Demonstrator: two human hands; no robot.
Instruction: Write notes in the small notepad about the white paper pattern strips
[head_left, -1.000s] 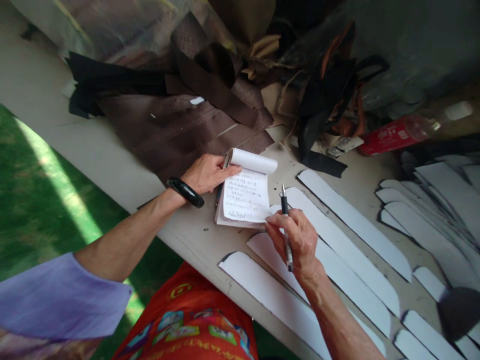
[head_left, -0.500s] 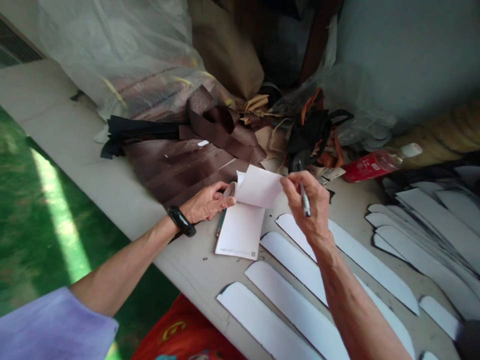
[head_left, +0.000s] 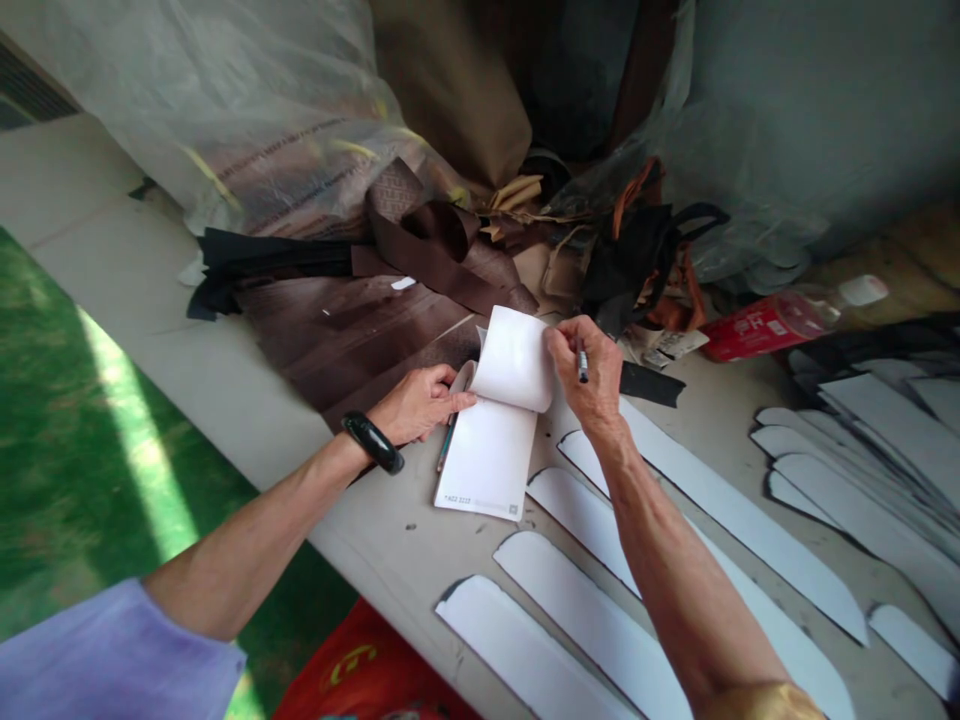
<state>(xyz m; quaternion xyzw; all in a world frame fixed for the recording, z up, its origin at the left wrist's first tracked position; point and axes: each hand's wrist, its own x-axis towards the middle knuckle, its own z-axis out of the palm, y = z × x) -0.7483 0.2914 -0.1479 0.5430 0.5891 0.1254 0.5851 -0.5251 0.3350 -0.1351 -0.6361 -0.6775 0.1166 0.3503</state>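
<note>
1. Red cloth (head_left: 352, 665) shows at the bottom, below the edge of the table (head_left: 382, 540); your purple sleeve (head_left: 120, 650) is to its left.
2. White strips (head_left: 525, 660) lie side by side on the table, some partly hidden under your right forearm.
3. The notepad (head_left: 484, 465) lies on the table between your 2 hands. Its long axis runs away from you, leaning slightly right, with the printed edge pointing toward you and the bound end away.
4. Your left hand (head_left: 420, 403) is at the notepad's upper left, the nearer hand to its binding, closed with the thumb over the edge by the curled pages.
5. Your right hand (head_left: 587, 370) is up and to the right of the notepad, curled around the pen (head_left: 582, 362), its fingertips at the right edge of the raised page (head_left: 514, 355). 1 end of the pen points toward you; the other is hidden.
6. Beyond are brown sheets (head_left: 337, 340), a red-labelled bottle (head_left: 772, 325) on its side at right, and a plastic bag (head_left: 277, 130) at the back.
</note>
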